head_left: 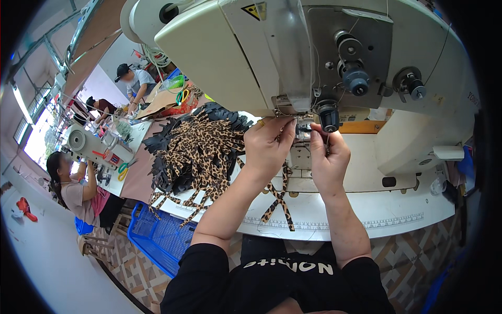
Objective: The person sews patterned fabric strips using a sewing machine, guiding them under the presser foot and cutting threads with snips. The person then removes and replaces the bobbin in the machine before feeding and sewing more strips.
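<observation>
Both my hands are up at the needle area of a large cream sewing machine [209, 57]. My left hand [267, 146] is left of the presser foot [303, 131], thumb and fingers pinched together. My right hand [330, 159] is just right of it, also in a pinch. What either hand holds is too small and partly hidden by the fingers. Leopard-print strips [280, 205] hang crossed over the table's front edge, between my forearms. Left of my left hand lies a heap of leopard-print strips [201, 138] with black pieces [222, 113] around and beneath it.
The white table [387, 206] carries a ruler scale [387, 222] along its front edge. A blue plastic basket [157, 233] sits below it at the left. Further left are green-handled scissors [123, 170], another machine [86, 144] and a seated person [78, 196]. More people work farther back.
</observation>
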`<action>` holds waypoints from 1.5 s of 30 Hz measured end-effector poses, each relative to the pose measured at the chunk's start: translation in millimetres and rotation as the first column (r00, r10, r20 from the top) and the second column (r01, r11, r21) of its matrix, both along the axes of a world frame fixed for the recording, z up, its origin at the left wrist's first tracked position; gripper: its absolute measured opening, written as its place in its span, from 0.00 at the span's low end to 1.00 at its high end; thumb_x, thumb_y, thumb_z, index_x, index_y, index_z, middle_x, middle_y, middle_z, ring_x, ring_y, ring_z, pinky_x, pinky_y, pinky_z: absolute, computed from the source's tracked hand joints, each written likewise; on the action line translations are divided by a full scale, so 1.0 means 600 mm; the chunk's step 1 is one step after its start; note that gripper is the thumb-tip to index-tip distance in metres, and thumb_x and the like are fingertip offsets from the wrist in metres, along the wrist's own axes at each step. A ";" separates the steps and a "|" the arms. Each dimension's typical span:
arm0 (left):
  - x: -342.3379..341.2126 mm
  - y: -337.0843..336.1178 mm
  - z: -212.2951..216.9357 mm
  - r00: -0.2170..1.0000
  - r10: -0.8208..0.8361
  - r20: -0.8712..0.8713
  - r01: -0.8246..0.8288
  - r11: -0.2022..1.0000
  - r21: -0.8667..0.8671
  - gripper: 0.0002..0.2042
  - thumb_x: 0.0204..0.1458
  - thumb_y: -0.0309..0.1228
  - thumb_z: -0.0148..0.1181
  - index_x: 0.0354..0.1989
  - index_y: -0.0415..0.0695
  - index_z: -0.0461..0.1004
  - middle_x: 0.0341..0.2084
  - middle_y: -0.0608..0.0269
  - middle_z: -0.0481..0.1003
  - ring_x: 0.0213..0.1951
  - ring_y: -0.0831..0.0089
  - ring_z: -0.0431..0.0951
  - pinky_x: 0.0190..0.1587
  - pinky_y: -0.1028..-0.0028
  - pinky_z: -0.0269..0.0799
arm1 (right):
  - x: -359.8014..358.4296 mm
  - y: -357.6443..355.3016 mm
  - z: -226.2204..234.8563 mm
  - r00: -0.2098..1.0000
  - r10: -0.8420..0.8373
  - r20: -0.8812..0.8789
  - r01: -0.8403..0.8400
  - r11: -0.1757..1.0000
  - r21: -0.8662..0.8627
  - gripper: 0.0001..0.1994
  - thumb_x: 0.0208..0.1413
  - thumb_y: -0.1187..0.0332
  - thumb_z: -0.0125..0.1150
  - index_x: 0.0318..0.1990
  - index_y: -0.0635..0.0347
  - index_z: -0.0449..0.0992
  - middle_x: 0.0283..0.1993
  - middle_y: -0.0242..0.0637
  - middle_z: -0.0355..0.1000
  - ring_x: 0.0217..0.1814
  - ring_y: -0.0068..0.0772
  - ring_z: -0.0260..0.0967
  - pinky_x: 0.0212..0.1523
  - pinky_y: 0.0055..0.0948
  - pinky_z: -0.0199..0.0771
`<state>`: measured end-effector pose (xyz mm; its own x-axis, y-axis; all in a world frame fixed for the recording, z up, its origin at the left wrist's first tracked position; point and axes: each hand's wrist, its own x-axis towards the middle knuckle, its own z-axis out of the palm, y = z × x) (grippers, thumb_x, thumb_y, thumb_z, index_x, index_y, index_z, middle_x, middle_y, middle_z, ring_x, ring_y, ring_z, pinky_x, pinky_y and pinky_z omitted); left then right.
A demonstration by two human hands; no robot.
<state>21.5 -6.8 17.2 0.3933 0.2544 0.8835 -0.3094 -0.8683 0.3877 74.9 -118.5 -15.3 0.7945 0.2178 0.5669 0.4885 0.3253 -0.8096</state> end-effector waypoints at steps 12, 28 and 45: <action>0.010 0.003 -0.008 0.999 0.010 0.045 -0.013 0.998 0.063 0.06 0.44 0.21 0.62 0.32 0.38 0.77 0.18 0.64 0.71 0.15 0.79 0.64 0.19 0.78 0.60 | 0.019 0.018 0.002 0.869 -0.274 0.412 0.330 0.941 -0.070 0.09 0.46 0.80 0.58 0.38 0.65 0.75 0.21 0.30 0.66 0.21 0.18 0.60 0.26 0.19 0.58; -0.022 0.002 -0.015 0.995 -0.024 0.101 -0.009 0.951 0.310 0.14 0.39 0.17 0.57 0.37 0.39 0.75 0.35 0.52 0.74 0.28 0.62 0.77 0.29 0.71 0.73 | 0.008 0.027 0.005 0.793 -0.332 0.511 0.381 0.925 0.009 0.08 0.39 0.81 0.61 0.29 0.63 0.71 0.20 0.34 0.66 0.20 0.28 0.60 0.26 0.26 0.59; -0.001 0.014 -0.031 0.991 -0.085 -0.100 0.080 0.996 -0.045 0.06 0.45 0.20 0.60 0.32 0.39 0.76 0.25 0.60 0.69 0.23 0.68 0.70 0.24 0.74 0.66 | -0.012 -0.063 -0.007 0.956 -0.059 0.286 0.093 0.990 -0.107 0.07 0.45 0.81 0.59 0.33 0.64 0.71 0.21 0.29 0.64 0.20 0.15 0.58 0.21 0.16 0.58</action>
<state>20.9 1.4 -1.3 0.5019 0.2523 0.8273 -0.3364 -0.8243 0.4554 68.0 -156.0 -19.7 0.6234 0.2416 0.7437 0.7215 0.1889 -0.6661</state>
